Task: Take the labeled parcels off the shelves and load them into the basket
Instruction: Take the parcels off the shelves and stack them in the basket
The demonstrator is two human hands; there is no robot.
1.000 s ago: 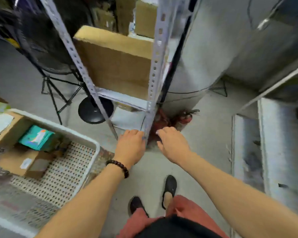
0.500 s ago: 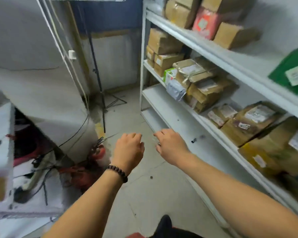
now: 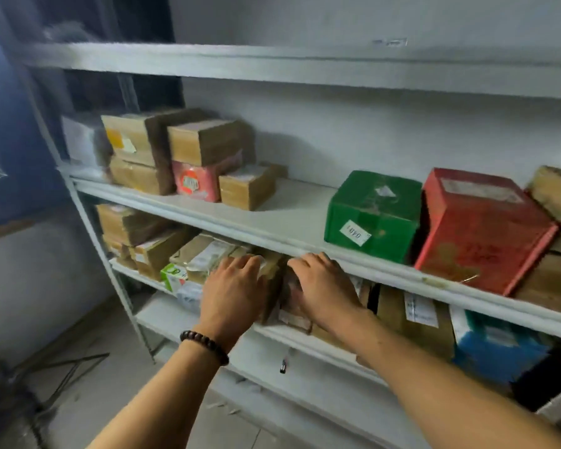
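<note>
Between both hands' grip [image 3: 274, 286], brown parcel [image 3: 272, 280].

The whole frame is motion-blurred. The left hand [image 3: 234, 291] and right hand [image 3: 323, 288] cover most of the brown parcel [image 3: 274, 286] between them; grip contact cannot be determined. Text on the green box [image 3: 371, 212] label is unreadable. The red box [image 3: 480, 228] lettering is smeared. The blue box [image 3: 499, 346] is partly cut off by the shelf [image 3: 272, 218] above.
</note>
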